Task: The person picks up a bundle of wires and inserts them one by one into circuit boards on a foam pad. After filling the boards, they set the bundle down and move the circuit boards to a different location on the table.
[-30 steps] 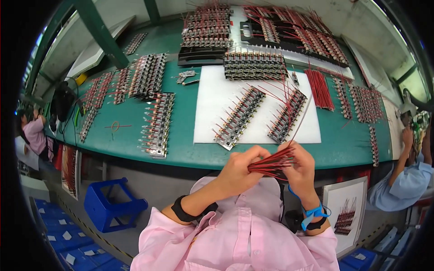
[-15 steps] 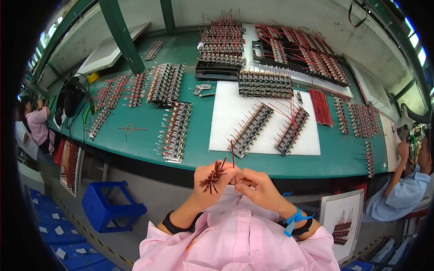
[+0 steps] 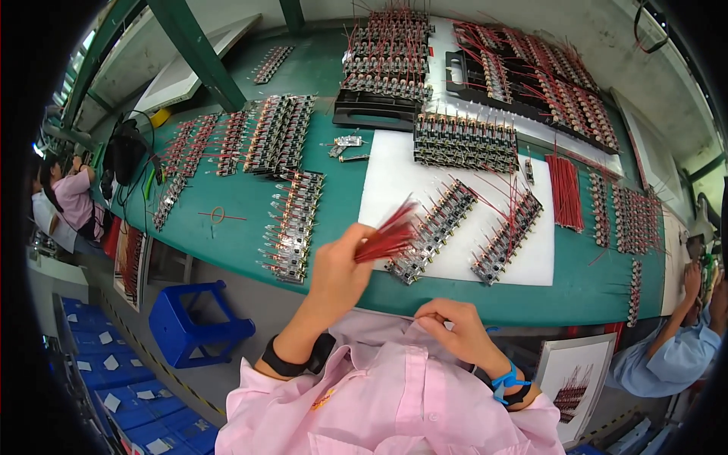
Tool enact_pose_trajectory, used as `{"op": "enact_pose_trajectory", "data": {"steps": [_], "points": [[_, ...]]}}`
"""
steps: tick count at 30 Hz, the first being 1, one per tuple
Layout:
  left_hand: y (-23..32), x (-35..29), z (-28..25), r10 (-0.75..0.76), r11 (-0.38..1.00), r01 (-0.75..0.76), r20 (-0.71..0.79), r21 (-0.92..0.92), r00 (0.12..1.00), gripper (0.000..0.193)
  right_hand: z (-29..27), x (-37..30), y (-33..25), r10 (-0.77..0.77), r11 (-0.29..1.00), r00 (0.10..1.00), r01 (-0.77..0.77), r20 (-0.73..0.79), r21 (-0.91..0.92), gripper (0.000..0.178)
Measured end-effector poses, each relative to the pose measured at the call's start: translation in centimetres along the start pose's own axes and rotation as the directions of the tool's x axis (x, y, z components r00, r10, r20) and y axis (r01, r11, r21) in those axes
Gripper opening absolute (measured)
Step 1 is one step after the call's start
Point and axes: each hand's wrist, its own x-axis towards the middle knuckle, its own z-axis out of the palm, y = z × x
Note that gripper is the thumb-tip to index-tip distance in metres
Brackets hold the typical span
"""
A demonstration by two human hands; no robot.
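Note:
My left hand [image 3: 340, 262] is closed round a bundle of thin red wires [image 3: 388, 233]. The bundle fans out to the right, over the table's front edge and close to a strip of small circuit boards [image 3: 432, 231] on a white foam sheet [image 3: 388, 171]. Lower and to the right, my right hand [image 3: 457, 331] is held in front of my body, its fingers bent in toward the thumb. Anything between those fingertips is too small or hidden to make out. A second board strip [image 3: 506, 236] with red wires lies on the foam, to the right.
Stacked boards [image 3: 466, 142] lie at the foam's back edge, and loose red wires [image 3: 563, 193] to its right. More board strips [image 3: 294, 227] cover the green table [image 3: 227, 250] at left. A blue stool [image 3: 199, 322] stands below. Co-workers sit at far left and right [image 3: 660, 356].
My left hand has risen from beside my right hand, turning the wire bundle out over the table edge. The hands have parted; my right hand has shifted slightly right and down.

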Motion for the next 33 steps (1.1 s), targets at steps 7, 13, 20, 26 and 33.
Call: {"op": "enact_pose_trajectory", "data": {"steps": [7,13,20,26,33], "points": [[0.1,3.9,4.4,0.070,0.768,-0.150,0.151,0.623,0.986,0.019,-1.4,-0.6,1.2,-0.037,0.998,0.999,0.037,-0.001,0.052,0.005],[0.3,4.4,5.1,-0.067,0.694,-0.111,0.218,0.712,0.974,0.015,-2.6,-0.7,1.7,-0.046,0.992,0.999,0.044,0.019,0.115,0.004],[0.8,4.3,5.5,-0.053,0.721,-0.083,0.174,0.688,0.983,0.014,-3.2,-0.8,1.4,-0.007,0.992,0.999,0.002,0.042,0.129,0.005],[2.0,2.7,1.4,-0.029,0.735,0.037,-0.023,0.677,0.999,0.018,-3.2,-0.6,1.3,-0.004,0.994,0.999,-0.002,0.051,0.106,0.005],[-1.4,1.2,-8.0,-0.003,0.628,0.289,-0.370,0.723,0.929,0.014,-2.2,-0.1,1.1,-0.036,0.997,0.999,0.033,0.029,0.075,0.003]]}}
